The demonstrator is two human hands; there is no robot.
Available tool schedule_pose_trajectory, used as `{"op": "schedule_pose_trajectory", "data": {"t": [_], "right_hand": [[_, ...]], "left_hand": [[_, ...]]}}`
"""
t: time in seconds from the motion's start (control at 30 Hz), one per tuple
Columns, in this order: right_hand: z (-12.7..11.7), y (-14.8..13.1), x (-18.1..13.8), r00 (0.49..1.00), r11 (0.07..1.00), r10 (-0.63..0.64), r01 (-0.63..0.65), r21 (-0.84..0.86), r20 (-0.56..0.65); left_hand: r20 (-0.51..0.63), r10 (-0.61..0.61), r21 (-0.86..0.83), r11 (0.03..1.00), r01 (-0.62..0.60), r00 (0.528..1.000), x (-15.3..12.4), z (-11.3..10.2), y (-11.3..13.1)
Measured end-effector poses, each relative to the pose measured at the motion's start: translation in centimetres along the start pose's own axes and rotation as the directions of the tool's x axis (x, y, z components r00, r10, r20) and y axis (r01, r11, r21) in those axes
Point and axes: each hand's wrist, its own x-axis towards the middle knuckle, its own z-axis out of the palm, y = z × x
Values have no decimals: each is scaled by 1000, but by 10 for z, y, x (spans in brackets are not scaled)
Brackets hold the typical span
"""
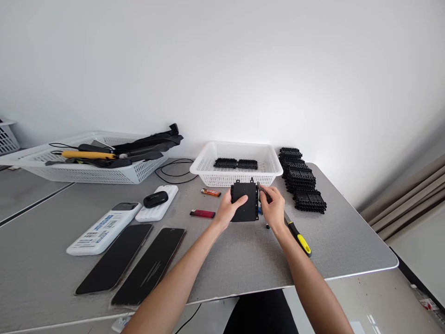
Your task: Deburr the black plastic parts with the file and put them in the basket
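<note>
My left hand is closed on a flat black plastic part and holds it upright just above the grey table, in front of a white basket. At the part's right edge my right hand pinches a thin metal tool whose tip touches the part. A black and yellow handled tool lies on the table under my right wrist. Two similar black parts rest inside the basket. Stacks of black parts stand to its right.
An orange lighter and a red lighter lie left of my hands. Further left are two dark phones, a white remote, a white power bank with a black case, and a large white basket of tools.
</note>
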Motion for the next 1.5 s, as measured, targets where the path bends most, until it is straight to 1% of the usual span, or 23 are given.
{"op": "schedule_pose_trajectory", "data": {"t": [0.13, 0.33, 0.43, 0.53, 0.73, 0.87, 1.03, 1.13, 1.27, 1.37, 1.5], "right_hand": [[1, 2, 0, 997, 997, -76, 75, -29, -10], [2, 5, -2, 998, 999, -50, 51, -18, 45], [2, 7, -3, 994, 994, -94, 96, -42, 59], [1, 9, -4, 986, 986, -120, 132, -104, 113], [0, 9, -3, 971, 953, -130, 179, -245, 202], [0, 8, -4, 951, 929, -149, 229, -291, 272], [0, 3, -5, 887, 920, -173, 301, -250, 429], [0, 1, -6, 855, 931, -188, 312, -191, 483], [-2, 0, -6, 835, 943, -200, 305, -129, 513], [-3, -2, -5, 835, 945, -181, 294, -143, 519], [-5, -4, -3, 851, 950, -162, 272, -155, 500]], "left_hand": [[4, 37, 8, 999, -38, 999, -1, 1, 0], [-1, 15, 18, 1000, -15, 1000, -2, 1, 1], [15, 17, 43, 999, -18, 1000, -1, 0, 0], [21, 35, 70, 997, -36, 999, 0, 0, -1], [24, 54, 82, 995, -56, 998, 0, 0, -4], [-30, 63, 51, 997, -62, 998, 2, -1, -4], [-185, 78, -25, 996, -84, 980, 6, -7, 0], [-231, 89, -49, 994, -102, 969, 9, -13, 3], [-259, 110, -45, 991, -126, 960, 10, -18, 5], [-263, 126, -28, 990, -138, 957, 9, -19, 5], [-210, 172, 15, 985, -173, 962, 10, -17, 1]]}}
